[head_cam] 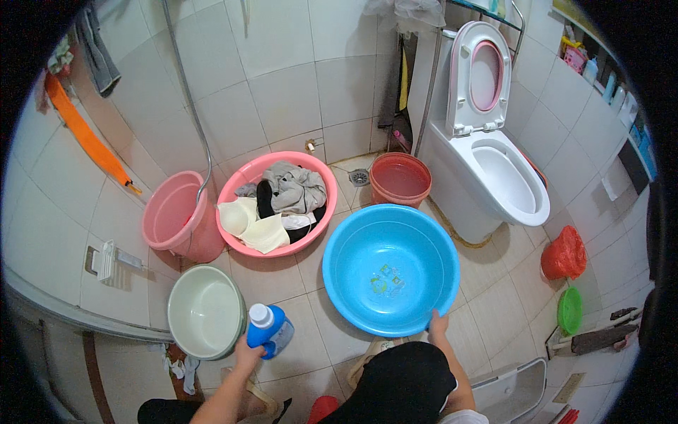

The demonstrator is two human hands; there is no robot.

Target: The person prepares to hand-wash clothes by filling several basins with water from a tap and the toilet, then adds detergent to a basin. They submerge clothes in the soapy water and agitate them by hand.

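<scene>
My left hand (249, 354) grips the handle of a blue plastic detergent bottle (275, 329) with a white cap, held just right of a pale green basin (206, 312). At the near right rim of a large blue plastic basin (392, 238), my right hand (438, 327) has its fingers on the edge. A printed pattern shows on that basin's bottom. Beyond the bottle, a pink oval tub (278, 159) holds clothes: a grey garment (299, 185), a cream padded bra (254, 225) and some black pieces.
A pink bucket (159, 212) stands at the left under a shower hose (185, 79). A red bucket (401, 199) of liquid sits by the floor drain (359, 177). At the right are a toilet (503, 175), a red bag (564, 254) and a green bowl (570, 310).
</scene>
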